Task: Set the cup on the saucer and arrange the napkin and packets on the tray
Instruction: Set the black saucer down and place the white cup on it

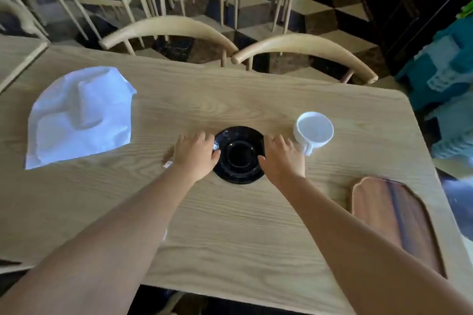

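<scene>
Flanking one black saucer (239,155) at the middle of the light wooden desk (230,225), two bare hands lie on opposite sides of its rim. The left hand (195,155) rests against the saucer's left edge, thumb on the rim and fingers loosely spread on the desk, so this grip is open and clasps nothing. The right hand (281,158) lies likewise at the right edge, thumb touching the rim, fingers relaxed, its grip open too. The saucer is glossy, round, with a sunken central ring. One white cup (314,130) stands upright on the desk just beside the right hand, apart from the saucer, its handle turned toward the viewer. One white cloth napkin (80,116) lies crumpled and spread at the far left of the desk, well apart from the saucer. One brown wooden tray (394,222), oblong with a raised rim, lies at the right edge near the viewer. A small pale packet (168,163) shows partly beside the left wrist; its count cannot be told. Two curved-back wooden chairs (169,30) stand at the far side.
</scene>
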### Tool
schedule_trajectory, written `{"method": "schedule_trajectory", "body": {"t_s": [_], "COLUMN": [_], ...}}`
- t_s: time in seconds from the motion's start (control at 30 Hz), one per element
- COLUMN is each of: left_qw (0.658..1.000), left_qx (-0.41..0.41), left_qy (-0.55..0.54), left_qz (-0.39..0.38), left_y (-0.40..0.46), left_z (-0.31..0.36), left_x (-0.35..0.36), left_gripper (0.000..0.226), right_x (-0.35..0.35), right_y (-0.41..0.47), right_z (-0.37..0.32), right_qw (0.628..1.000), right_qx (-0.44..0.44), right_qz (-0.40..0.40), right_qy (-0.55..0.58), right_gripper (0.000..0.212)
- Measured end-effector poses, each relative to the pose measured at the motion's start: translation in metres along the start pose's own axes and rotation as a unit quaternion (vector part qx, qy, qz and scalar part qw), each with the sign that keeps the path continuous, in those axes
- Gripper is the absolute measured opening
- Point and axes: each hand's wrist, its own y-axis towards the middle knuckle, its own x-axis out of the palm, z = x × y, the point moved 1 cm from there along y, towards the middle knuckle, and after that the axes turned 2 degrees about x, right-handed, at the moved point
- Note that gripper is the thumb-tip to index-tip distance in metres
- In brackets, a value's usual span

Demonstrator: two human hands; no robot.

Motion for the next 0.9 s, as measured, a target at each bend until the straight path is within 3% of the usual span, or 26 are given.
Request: {"method": "schedule_trajectory", "body": {"t_s": [0.17,0.27,0.37,0.53,0.63,0.83,0.9], "left_qw": [1.0,0.999,0.984,0.919,0.873,0.774,0.758], "left_qx": [-0.013,-0.03,-0.087,-0.175,-0.197,-0.18,-0.179], "left_qy": [-0.003,-0.039,-0.152,-0.352,-0.446,-0.605,-0.626], "left_qz": [-0.025,-0.007,-0.038,-0.025,-0.003,-0.037,-0.044], "left_y": [0.002,0.0,-0.001,-0.009,-0.022,-0.07,-0.093], "left_z": [0.003,0.005,0.012,0.015,0.018,0.044,0.056], "left_x": [0.019,0.025,0.021,0.021,0.02,0.024,0.026], "left_gripper": [0.037,0.035,0.03,0.024,0.032,0.043,0.043], "right_x": [0.021,0.03,0.033,0.03,0.028,0.028,0.027], "right_y": [0.004,0.002,0.002,-0.001,-0.018,-0.08,-0.106], "right_z": [0.004,0.005,0.003,0.007,0.02,0.055,0.064], "right_qw": [1.0,0.996,0.981,0.941,0.923,0.903,0.899], "right_qx": [0.007,0.024,0.047,0.104,0.115,0.164,0.173], "right_qz": [-0.029,-0.045,-0.054,-0.017,0.011,0.011,0.013], "right_qy": [0.0,0.074,0.178,0.321,0.366,0.397,0.402], "right_gripper": [0.04,0.043,0.044,0.05,0.039,0.053,0.05]}}
